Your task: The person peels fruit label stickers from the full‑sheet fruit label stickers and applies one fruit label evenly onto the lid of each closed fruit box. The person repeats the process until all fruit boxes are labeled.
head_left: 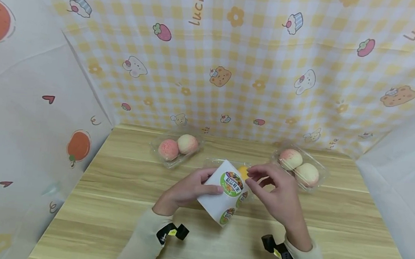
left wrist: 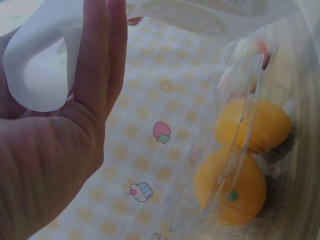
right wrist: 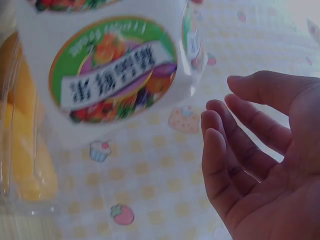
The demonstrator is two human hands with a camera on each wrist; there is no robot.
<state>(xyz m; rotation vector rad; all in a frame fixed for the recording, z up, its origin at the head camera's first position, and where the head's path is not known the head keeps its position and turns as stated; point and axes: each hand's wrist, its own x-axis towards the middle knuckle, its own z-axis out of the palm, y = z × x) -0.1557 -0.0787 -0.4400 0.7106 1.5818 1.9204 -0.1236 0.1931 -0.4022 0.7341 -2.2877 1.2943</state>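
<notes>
My left hand (head_left: 189, 189) holds a white sheet of round fruit stickers (head_left: 209, 207), thumb on its front face beside a green-rimmed label. In the left wrist view the paper (left wrist: 42, 65) bends into a loop against the palm. My right hand (head_left: 281, 195) is just right of the sheet, its fingers loosely bent with nothing between them. A gap separates those fingertips (right wrist: 215, 140) from the curled sticker edge in the right wrist view. Behind the sheet, and partly hidden by it, is a clear plastic box (head_left: 212, 162) with two oranges (left wrist: 230, 187).
At the back left of the wooden table (head_left: 111, 211) stands a clear box holding two peaches (head_left: 168, 149). Another clear box with two pale peaches (head_left: 306, 174) is at the back right. A checked yellow cloth (head_left: 184, 53) hangs along the table's far edge.
</notes>
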